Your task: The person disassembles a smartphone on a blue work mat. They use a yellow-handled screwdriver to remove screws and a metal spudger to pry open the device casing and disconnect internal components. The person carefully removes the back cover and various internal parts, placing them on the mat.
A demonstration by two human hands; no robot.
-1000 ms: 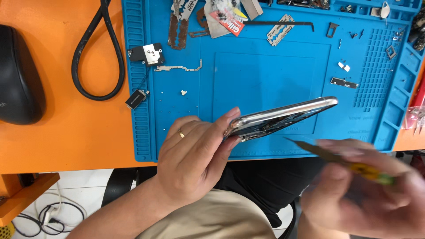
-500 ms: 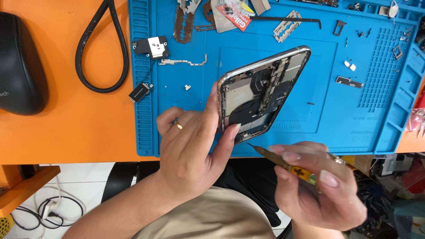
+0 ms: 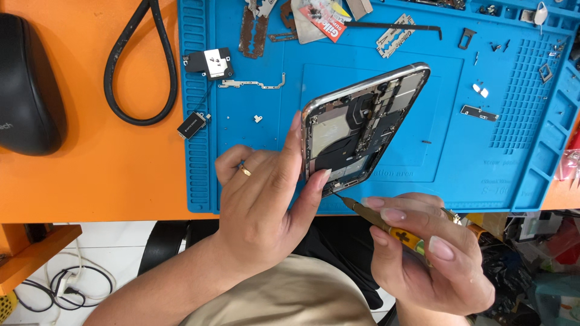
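Observation:
My left hand (image 3: 266, 199), with a ring on one finger, grips an opened phone frame (image 3: 362, 124) by its lower left corner, tilted so the inner parts face me above the blue repair mat (image 3: 393, 163). My right hand (image 3: 423, 253) holds a small screwdriver (image 3: 386, 226) with a yellow handle. Its tip touches the bottom edge of the phone frame, close to my left thumb.
On the mat lie small phone parts (image 3: 208, 63), metal brackets (image 3: 254, 83), razor blades (image 3: 396, 33) and tiny screws. A black cable loop (image 3: 142, 66) and a black mouse (image 3: 27, 84) rest on the orange table (image 3: 90, 169) to the left.
The phone frame has turned from edge-on to face up toward me. My right hand has brought the screwdriver tip up to the frame's bottom edge.

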